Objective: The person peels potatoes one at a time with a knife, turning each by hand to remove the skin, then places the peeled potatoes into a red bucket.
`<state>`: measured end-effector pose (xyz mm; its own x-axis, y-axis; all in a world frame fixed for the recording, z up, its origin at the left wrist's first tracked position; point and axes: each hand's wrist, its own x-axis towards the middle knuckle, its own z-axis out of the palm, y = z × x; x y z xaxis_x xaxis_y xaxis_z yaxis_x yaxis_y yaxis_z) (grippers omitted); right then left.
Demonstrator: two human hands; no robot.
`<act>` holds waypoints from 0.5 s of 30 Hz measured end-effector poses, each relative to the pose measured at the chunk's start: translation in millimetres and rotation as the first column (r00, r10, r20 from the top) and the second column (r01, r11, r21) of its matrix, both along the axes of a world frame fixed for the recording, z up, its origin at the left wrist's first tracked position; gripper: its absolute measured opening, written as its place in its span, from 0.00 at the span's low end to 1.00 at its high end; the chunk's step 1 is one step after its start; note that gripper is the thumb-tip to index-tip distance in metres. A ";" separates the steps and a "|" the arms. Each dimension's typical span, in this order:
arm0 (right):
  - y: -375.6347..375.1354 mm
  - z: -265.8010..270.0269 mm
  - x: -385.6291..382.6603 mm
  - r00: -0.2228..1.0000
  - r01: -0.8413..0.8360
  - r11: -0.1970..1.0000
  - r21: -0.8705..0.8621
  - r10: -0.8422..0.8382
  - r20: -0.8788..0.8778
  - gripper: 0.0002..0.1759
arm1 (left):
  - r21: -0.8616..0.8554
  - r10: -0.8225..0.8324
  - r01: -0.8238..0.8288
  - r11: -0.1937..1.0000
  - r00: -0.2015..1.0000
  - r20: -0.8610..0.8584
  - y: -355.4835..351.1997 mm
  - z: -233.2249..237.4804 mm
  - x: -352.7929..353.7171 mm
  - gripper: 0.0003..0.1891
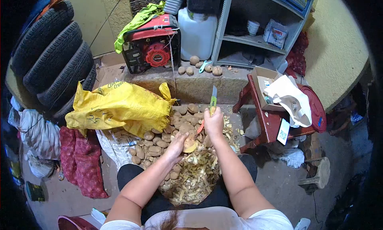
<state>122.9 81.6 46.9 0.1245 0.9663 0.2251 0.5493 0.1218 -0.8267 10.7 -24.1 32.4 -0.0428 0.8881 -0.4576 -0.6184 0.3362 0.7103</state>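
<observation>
My left hand (177, 145) is closed around a potato (189, 145), whose bared yellow side faces up. Close to its right, my right hand (214, 121) grips a knife (214, 97) with a green handle, blade pointing up and away from me. An orange tool (200, 127), perhaps a peeler, juts from the same fist toward the potato. Beneath both hands lie unpeeled brown potatoes (155, 151) in a pile. Nearer my lap is a heap of peelings (195, 178) between my knees.
A yellow sack (119, 106) borders the pile at left, with red mesh sacks (88, 164) beyond. Tyres (52, 50) lean at the wall. Behind stand a red generator (153, 42), a white jerrycan (197, 34) and shelves (255, 40). A red table (263, 120) is at right, a stool (319, 174) nearer.
</observation>
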 end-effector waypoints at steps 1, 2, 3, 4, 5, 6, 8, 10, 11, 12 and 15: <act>4.9 -1.5 4.4 0.999 -0.003 0.999 -0.053 0.001 -0.040 0.17 | 0.000 -0.003 0.003 1.000 1.000 -0.001 -1.5 2.3 -0.2 0.12; 8.9 -2.6 8.7 0.999 -0.001 0.999 -0.053 -0.001 -0.040 0.17 | 0.004 -0.033 0.033 0.999 0.999 -0.017 -3.9 3.9 -1.5 0.12; 12.0 -1.7 12.5 0.995 0.094 0.993 -0.076 -0.091 0.043 0.17 | 0.006 -0.062 0.062 0.998 0.997 -0.034 -6.2 4.1 -2.7 0.13; 15.3 -1.7 16.4 0.976 0.188 0.978 -0.090 -0.176 0.126 0.18 | 0.006 -0.062 0.062 0.998 0.998 -0.034 -7.8 0.7 -3.8 0.13; 22.9 -10.5 20.4 0.966 0.237 0.965 -0.111 -0.222 0.131 0.19 | 0.068 -0.109 0.114 0.991 0.991 -0.072 -8.5 -5.4 -6.0 0.12; 24.2 -12.2 22.4 0.966 0.238 0.965 -0.111 -0.224 0.128 0.19 | 0.127 -0.153 0.167 0.978 0.982 -0.112 -8.2 -6.8 -7.9 0.11; 26.5 -13.5 24.3 0.970 0.205 0.972 -0.111 -0.187 0.155 0.19 | 0.116 -0.109 0.110 0.987 0.994 -0.020 -4.8 -5.5 -12.8 0.11; 27.7 -13.0 25.3 0.977 0.179 0.976 -0.125 -0.162 0.136 0.20 | 0.006 -0.069 0.069 0.998 0.998 -0.007 -6.6 13.9 -18.5 0.13; 33.8 -22.7 27.2 0.984 0.168 0.978 -0.125 -0.159 0.079 0.19 | -0.071 -0.132 0.133 0.989 0.991 0.009 -3.8 4.7 -26.4 0.15; 35.6 -24.4 27.8 0.987 0.159 0.980 -0.124 -0.157 0.022 0.19 | -0.071 -0.134 0.134 0.988 0.991 0.009 -2.3 0.3 -27.3 0.15; 34.8 -27.3 22.1 0.972 -0.001 0.988 -0.152 -0.034 -0.232 0.16 | 0.021 -0.100 0.099 0.995 0.993 0.058 -0.8 -10.0 -27.5 0.18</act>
<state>145.1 116.4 19.6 0.1726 0.9842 0.0403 0.3397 -0.0211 -0.9403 -16.8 -24.9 22.4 0.0726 0.8950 -0.4402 -0.6239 0.3851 0.6801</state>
